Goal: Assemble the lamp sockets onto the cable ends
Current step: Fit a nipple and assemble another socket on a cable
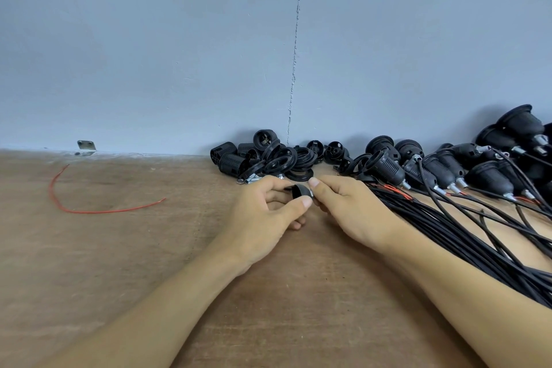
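Pinching a small black socket part [300, 192] between thumb and curled fingers, the left hand [263, 218] is holding it over the middle of the table [134, 263]. The right hand [349, 206] is nipping its right end with thumb and forefinger, right where a bit of silver is showing. Loose socket shells [263, 158] are piling up just behind, along the back edge. Black cables [442, 225] with wired sockets [388, 170] are crowding in beside the right hand, running toward the right edge. A red wire [89, 211] is lying well off to the left.
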`<state>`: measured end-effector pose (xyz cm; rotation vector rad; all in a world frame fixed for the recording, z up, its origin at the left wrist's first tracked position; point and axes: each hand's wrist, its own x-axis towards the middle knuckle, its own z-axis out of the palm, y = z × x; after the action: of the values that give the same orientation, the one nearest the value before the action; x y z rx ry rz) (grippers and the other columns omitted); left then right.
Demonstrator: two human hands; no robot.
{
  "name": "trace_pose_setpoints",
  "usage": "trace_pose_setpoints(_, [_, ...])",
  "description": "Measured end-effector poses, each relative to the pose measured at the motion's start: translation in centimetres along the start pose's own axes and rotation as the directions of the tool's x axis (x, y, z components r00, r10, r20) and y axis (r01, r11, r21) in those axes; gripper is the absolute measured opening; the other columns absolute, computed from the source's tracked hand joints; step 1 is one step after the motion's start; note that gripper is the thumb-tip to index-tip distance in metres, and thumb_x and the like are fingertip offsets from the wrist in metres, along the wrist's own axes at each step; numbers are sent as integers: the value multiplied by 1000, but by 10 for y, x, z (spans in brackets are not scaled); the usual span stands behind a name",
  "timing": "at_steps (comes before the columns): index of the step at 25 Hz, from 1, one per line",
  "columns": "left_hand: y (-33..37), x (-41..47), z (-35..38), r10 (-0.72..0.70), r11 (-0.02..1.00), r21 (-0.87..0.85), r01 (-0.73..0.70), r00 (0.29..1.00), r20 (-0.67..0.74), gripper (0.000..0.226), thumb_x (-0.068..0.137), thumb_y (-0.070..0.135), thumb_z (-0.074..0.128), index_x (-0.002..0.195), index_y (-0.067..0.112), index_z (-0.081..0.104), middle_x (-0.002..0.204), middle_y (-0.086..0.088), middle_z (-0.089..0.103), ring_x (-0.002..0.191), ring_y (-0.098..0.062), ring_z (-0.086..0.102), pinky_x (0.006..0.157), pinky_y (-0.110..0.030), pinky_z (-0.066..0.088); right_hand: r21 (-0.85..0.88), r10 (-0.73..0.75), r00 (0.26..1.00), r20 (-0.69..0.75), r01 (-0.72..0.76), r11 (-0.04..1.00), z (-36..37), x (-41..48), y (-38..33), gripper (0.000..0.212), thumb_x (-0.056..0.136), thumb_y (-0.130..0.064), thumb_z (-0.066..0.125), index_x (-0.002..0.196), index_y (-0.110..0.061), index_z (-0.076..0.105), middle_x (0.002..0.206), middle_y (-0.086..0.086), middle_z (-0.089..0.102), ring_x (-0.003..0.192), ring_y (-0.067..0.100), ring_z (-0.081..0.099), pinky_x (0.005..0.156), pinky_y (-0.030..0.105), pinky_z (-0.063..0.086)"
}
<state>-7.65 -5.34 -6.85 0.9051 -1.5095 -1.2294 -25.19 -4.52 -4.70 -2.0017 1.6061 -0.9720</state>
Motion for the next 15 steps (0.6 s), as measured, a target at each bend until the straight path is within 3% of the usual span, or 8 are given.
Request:
trace_pose_setpoints(3, [2,-3,0,81,988,136,-71,995,-63,28,73,33,84,99,36,74,90,5,76,76,-15,73,74,-31,60,-42,35,997,-64,-38,998,1,-2,-3,45,105,-40,42,62,-26,46,55,-15,50,56,3,44,58,24,35])
trace_pose_setpoints(6, [-1,0,-1,103,981,178,-74,982,-160,34,67,44,82,100,41,76,95,10,71,75,-7,64,78,-34,59,-414,116,988,-105,-149,898,-19,7,-7,13,100,-29,47,91,-27,57,90,-3,65,86,22,61,79,38,51])
trace_pose_setpoints(8, [-3,1,-2,98,978,197,-65,982,-164,32,69,45,82,101,40,76,94,10,69,72,-2,59,73,-27,53,-559,269,959,-88,-271,784,-48,11,-14,18,89,-16,52,97,-21,67,97,4,71,91,26,65,85,40,55])
trace_pose_setpoints(11, [-4,0,2,128,946,310,-93,987,-95,24,77,41,83,100,41,74,90,12,68,68,3,57,67,-14,45,-712,515,857,3,-360,602,-81,1,-23,18,81,-9,53,89,-11,68,57,5,71,53,12,67,69,31,58])
trace_pose_setpoints(12, [-3,0,3,139,931,350,-102,987,-83,20,79,40,84,95,44,74,89,13,68,68,2,57,66,-11,45,-756,551,835,-3,-362,545,-81,-3,-24,11,82,-11,55,86,-10,65,51,2,68,50,13,64,62,28,54])
trace_pose_setpoints(13, [-2,-1,3,151,918,381,-113,986,-72,18,79,39,84,89,48,72,88,15,69,68,2,57,65,-10,44,-796,532,846,-32,-343,499,-77,-7,-25,4,84,-13,56,83,-10,59,55,-1,65,58,16,63,59,27,47])
trace_pose_setpoints(15, [-1,-2,3,165,900,415,-130,985,-51,22,79,37,85,80,53,70,88,19,69,67,2,57,64,-9,43,-848,422,900,-111,-307,432,-64,-11,-25,14,87,-14,55,77,-13,45,74,0,50,75,25,52,62,30,38])
